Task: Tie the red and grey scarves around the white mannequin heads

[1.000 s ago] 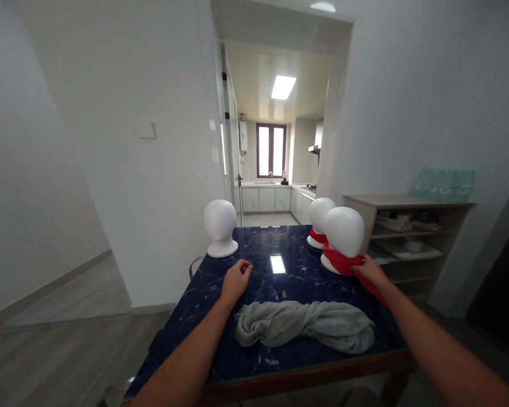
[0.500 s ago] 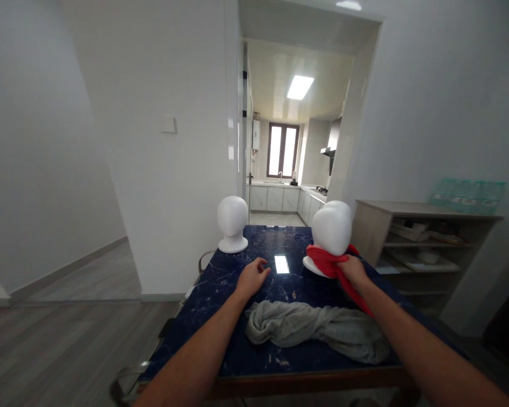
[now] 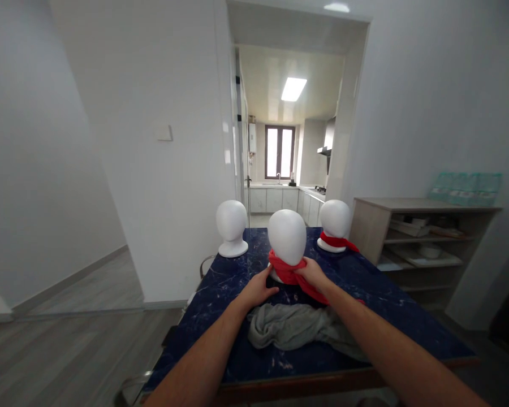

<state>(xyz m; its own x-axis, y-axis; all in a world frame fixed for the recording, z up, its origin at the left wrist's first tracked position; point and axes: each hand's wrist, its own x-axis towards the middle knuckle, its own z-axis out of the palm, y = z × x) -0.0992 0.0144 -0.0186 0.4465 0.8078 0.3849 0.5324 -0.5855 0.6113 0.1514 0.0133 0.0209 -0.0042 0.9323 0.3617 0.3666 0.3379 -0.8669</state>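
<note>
A white mannequin head (image 3: 287, 234) stands upright in the middle of the table, with a red scarf (image 3: 285, 272) wrapped around its neck. My right hand (image 3: 313, 275) is closed on the scarf at the front right of the neck, and a loose end trails down to the right under my wrist. On the other side, my left hand (image 3: 259, 289) touches the neck and the scarf's left edge, thumb stretched apart from the fingers. In front of both hands lies a bunched grey-green cloth (image 3: 286, 326), partly covered by my right forearm.
A bare white mannequin head (image 3: 231, 223) stands at the table's back left. At the back right another white mannequin head (image 3: 335, 217) wears a dark red scarf (image 3: 336, 242). The dark blue marbled table (image 3: 246, 362) has a wooden shelf (image 3: 371, 223) with bottles beyond its right side.
The nearer mannequin head with its red scarf has moved left to the table's middle, uncovering the back right head. My right hand moved left with it, and my left hand now meets the neck.
</note>
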